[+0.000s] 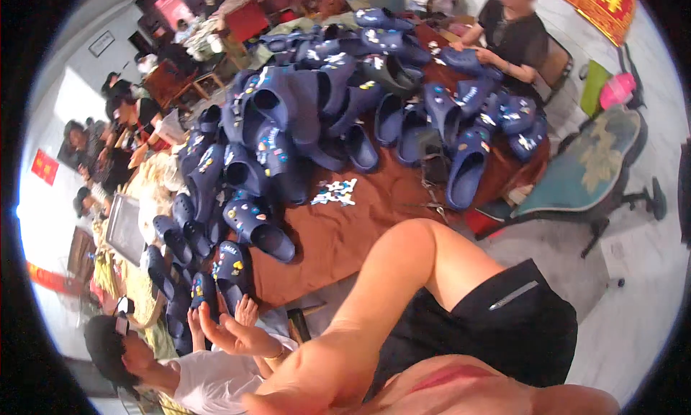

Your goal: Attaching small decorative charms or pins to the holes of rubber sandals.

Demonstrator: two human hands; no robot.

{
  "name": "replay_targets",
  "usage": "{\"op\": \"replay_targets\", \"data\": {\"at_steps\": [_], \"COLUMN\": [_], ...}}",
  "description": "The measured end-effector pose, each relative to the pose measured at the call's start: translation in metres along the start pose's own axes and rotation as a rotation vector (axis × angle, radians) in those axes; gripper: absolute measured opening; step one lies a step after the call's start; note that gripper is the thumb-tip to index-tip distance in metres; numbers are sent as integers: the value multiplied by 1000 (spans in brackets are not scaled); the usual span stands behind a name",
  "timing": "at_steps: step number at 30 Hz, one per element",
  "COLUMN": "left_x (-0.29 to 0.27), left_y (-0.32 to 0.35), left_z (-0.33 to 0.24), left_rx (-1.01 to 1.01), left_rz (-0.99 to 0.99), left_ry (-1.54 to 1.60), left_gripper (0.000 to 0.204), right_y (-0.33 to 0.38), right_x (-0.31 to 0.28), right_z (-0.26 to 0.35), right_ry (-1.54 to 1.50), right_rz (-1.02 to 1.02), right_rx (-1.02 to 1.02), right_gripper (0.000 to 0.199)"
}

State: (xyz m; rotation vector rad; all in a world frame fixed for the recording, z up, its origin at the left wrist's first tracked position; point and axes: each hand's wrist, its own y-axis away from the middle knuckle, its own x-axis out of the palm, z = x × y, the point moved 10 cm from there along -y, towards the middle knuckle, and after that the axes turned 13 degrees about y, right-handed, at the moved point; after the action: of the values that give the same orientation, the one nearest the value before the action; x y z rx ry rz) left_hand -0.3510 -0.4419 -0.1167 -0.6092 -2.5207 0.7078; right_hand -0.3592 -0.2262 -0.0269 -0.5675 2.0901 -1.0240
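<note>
- Head view: my one visible hand point(302, 386) lies low at bottom centre, fingers loose and open, gripping nothing; which hand it is I cannot tell, and the other is out of sight.
- Nearest it, at lower left, a co-worker's raised hand point(234, 332) beside dark navy rubber clogs with coloured charms point(230, 264).
- More navy clogs heap over the brown cloth-covered table point(345, 228) across the upper centre.
- A teal office chair point(590, 163) stands right.

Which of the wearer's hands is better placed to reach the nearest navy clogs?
Probably left: the nearest navy clogs lie left of the raised bare knee, which stands in the way on the right side. Neither of the wearer's own hands is in view.
</note>
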Motion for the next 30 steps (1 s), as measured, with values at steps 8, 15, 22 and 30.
{"op": "replay_targets", "data": {"at_steps": [8, 15, 22, 30], "left_x": [9, 21, 22, 18], "left_y": [0, -5, -3, 1], "left_z": [1, -14, -2, -8], "left_rx": [181, 210, 200, 212], "left_rz": [164, 92, 112, 173], "left_ry": [-146, -254, -161, -275], "left_gripper": [32, 31, 29, 29], "right_y": [10, 31, 32, 32], "right_x": [8, 5, 6, -5], "right_z": [-15, -20, 3, 32], "right_ry": [-439, -793, -1323, -1944], "right_rz": [35, 132, 164, 254], "right_rx": [-119, -58, -194, -430], "right_gripper": [41, 39, 37, 36]}}
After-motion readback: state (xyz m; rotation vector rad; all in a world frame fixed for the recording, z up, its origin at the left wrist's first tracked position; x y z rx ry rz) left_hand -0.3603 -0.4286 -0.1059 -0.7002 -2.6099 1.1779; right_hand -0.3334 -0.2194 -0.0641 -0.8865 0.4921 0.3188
